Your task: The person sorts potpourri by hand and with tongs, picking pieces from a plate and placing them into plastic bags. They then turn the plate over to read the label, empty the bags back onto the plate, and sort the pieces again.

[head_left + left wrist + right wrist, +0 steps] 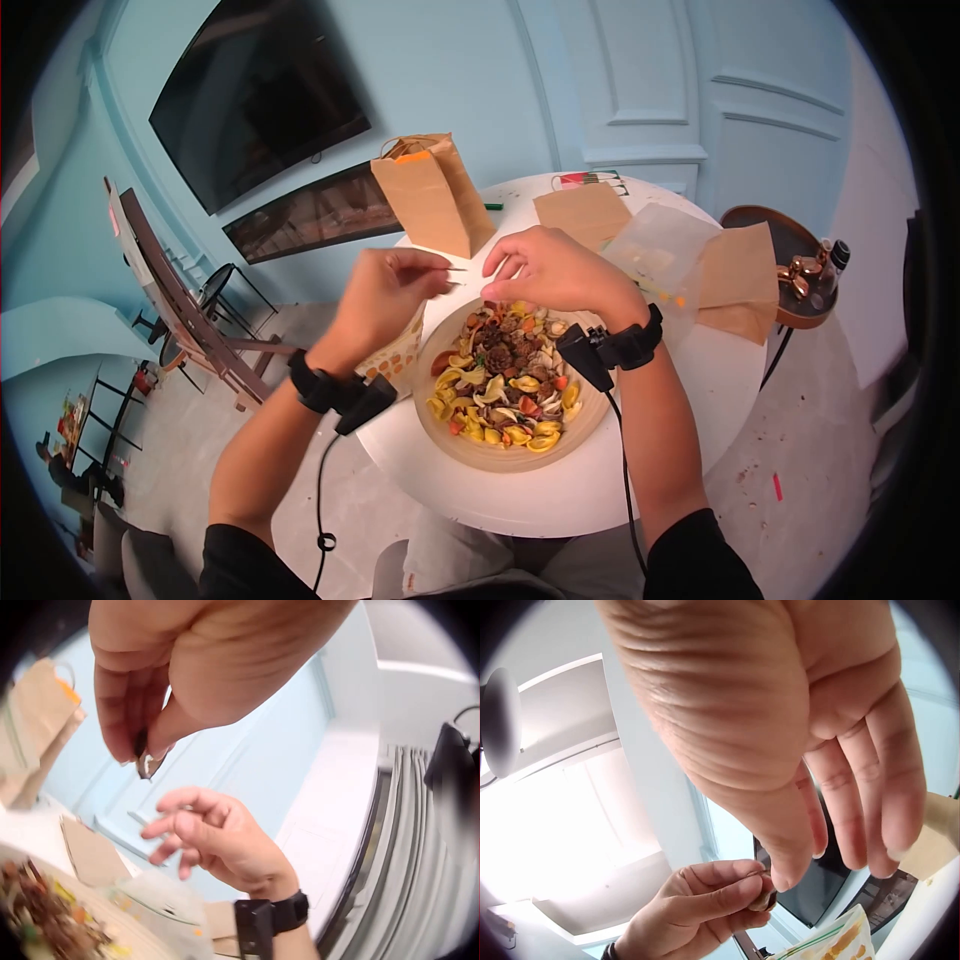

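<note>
My left hand (385, 295) pinches a small brown piece (148, 759), dark and shiny with a pale part, between thumb and fingertips. It looks like a dried pod or shell; its exact kind cannot be told. Close by on the right, my right hand (565, 275) holds nothing, its fingers loosely bent and spread apart. In the right wrist view its thumb overlaps the brown piece's edge. Both hands are above the far side of a round, shallow wooden plate (480, 460), heaped with yellow shell-like pieces (545, 435), brown pinecones (500, 360) and red-orange bits.
On the white round table (600, 495) stands a kraft paper bag (425, 200) at the back. Flat brown paper pieces (740, 275) and a translucent zip bag (655, 245) lie to the right. A patterned bag (395, 362) is beside the plate. Bottles (830, 270) stand on a side table.
</note>
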`<state>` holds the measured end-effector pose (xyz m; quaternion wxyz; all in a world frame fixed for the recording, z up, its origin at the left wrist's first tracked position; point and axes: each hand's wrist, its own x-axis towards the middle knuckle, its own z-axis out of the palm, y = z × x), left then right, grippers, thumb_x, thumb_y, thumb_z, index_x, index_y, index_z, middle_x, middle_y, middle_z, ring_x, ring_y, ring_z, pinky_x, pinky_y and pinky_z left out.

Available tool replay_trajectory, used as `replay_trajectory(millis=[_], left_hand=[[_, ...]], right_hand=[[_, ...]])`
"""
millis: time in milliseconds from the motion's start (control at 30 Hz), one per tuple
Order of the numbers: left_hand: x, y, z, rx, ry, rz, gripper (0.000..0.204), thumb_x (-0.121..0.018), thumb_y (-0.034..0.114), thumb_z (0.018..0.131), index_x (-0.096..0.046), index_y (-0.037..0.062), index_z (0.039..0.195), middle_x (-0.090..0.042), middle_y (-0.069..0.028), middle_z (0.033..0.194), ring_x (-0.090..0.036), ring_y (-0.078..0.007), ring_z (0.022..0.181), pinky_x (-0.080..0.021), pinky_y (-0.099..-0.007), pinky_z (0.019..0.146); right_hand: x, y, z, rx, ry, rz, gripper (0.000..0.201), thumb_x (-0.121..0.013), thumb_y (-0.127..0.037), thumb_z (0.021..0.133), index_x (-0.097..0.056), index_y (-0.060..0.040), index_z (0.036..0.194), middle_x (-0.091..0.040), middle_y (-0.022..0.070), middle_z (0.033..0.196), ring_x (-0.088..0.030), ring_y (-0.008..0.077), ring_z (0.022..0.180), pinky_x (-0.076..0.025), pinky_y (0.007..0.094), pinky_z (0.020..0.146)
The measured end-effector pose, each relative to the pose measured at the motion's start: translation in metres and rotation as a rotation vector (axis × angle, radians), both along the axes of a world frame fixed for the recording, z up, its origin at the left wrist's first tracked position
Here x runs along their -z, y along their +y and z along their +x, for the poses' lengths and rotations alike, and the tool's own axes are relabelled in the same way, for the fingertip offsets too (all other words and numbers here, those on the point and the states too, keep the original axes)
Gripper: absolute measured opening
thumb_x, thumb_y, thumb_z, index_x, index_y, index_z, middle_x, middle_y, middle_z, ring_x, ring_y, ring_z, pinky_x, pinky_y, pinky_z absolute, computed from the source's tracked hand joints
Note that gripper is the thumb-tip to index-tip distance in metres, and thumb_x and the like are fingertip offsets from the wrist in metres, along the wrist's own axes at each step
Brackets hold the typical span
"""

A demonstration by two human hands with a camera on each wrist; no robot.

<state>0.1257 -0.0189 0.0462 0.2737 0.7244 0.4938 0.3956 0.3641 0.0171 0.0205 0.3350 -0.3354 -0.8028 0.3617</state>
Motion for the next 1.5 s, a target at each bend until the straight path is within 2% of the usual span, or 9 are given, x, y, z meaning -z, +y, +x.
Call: replay_trajectory(millis=[233,367,600,667,767,967,1267,1367,1500], left_hand=[[-0.024,-0.005,-0.04,-0.089,0.706,0.127,0.022,-0.07,0.005,0.078,-0.075,-0.0041,0.097,-0.071,-0.0253,0.086,-0.072,-0.0348,0.078,-0.057,-0.0377,0.076],[-0.012,-0.008,-0.037,-0.107,0.982,0.187,0.027,-0.069,0.004,0.079,-0.074,-0.0003,0.106,-0.07,-0.0247,0.092,-0.067,-0.0435,0.089,-0.055,-0.0466,0.084],[-0.005,-0.016,0.024,0.095,0.815,0.373,0.026,-0.072,0.009,0.085,-0.073,0.0012,0.11,-0.072,-0.021,0.097,-0.071,-0.034,0.084,-0.056,-0.0406,0.075],[0.002,-0.017,0.052,0.192,0.886,0.167,0.024,-0.071,0.014,0.088,-0.074,0.0033,0.108,-0.072,-0.0207,0.091,-0.071,-0.0343,0.084,-0.056,-0.0416,0.076],[0.046,0.011,0.079,0.303,1.129,0.136,0.023,-0.071,0.021,0.089,-0.075,0.0031,0.102,-0.072,-0.0195,0.086,-0.071,-0.0348,0.084,-0.055,-0.0433,0.079],[0.108,0.052,0.102,0.493,0.862,-0.051,0.023,-0.07,0.024,0.088,-0.071,0.0032,0.099,-0.072,-0.0196,0.094,-0.068,-0.0386,0.093,-0.051,-0.046,0.085],[0.123,0.06,0.108,0.44,0.63,-0.201,0.029,-0.083,0.012,0.072,-0.07,-0.0032,0.093,-0.074,-0.0155,0.092,-0.071,-0.0326,0.092,-0.054,-0.0409,0.083],[0.104,0.049,0.104,0.44,0.619,-0.342,0.03,-0.074,0.018,0.084,-0.068,0.0003,0.107,-0.071,-0.0201,0.101,-0.066,-0.0349,0.104,-0.049,-0.0434,0.09],[0.103,0.05,0.102,0.384,0.708,-0.234,0.03,-0.078,0.02,0.08,-0.07,-0.0005,0.101,-0.072,-0.0199,0.097,-0.068,-0.034,0.097,-0.051,-0.0415,0.086]], right_hand=[[0.002,0.005,0.003,0.137,-0.104,0.082,0.029,-0.075,-0.028,0.088,-0.073,-0.0022,0.101,-0.075,0.0168,0.09,-0.073,0.0277,0.084,-0.055,0.0371,0.076],[0.008,0.01,0.004,0.197,-0.123,0.169,0.033,-0.076,-0.029,0.087,-0.072,0.0007,0.102,-0.073,0.0137,0.081,-0.07,0.0207,0.075,-0.053,0.0327,0.068],[0.0,0.004,0.014,0.318,-0.192,0.183,0.027,-0.074,-0.031,0.087,-0.073,-0.0051,0.097,-0.074,0.0145,0.093,-0.071,0.0319,0.089,-0.055,0.0412,0.082],[0.006,0.008,0.015,0.371,-0.211,0.226,0.028,-0.074,-0.03,0.087,-0.072,-0.0039,0.098,-0.073,0.0149,0.09,-0.07,0.0313,0.087,-0.054,0.0407,0.079],[0.015,0.015,0.017,0.422,-0.219,0.294,0.031,-0.075,-0.028,0.087,-0.071,-0.0006,0.101,-0.073,0.0167,0.085,-0.07,0.0299,0.08,-0.054,0.0394,0.073],[0.013,0.012,0.02,0.424,-0.217,0.277,0.03,-0.074,-0.028,0.088,-0.071,-0.001,0.1,-0.072,0.0176,0.089,-0.07,0.031,0.083,-0.054,0.0407,0.076],[0.007,0.009,0.023,0.423,-0.245,0.272,0.027,-0.072,-0.028,0.088,-0.072,-0.0027,0.097,-0.072,0.0179,0.09,-0.07,0.0342,0.087,-0.054,0.0432,0.08],[0.005,0.007,0.023,0.437,-0.244,0.262,0.022,-0.072,-0.026,0.087,-0.074,-0.0039,0.09,-0.073,0.0171,0.088,-0.07,0.0357,0.09,-0.055,0.0451,0.08],[0.005,0.007,0.024,0.445,-0.239,0.276,0.023,-0.071,-0.026,0.087,-0.074,-0.0036,0.09,-0.074,0.0172,0.088,-0.07,0.0358,0.09,-0.055,0.0452,0.081]])
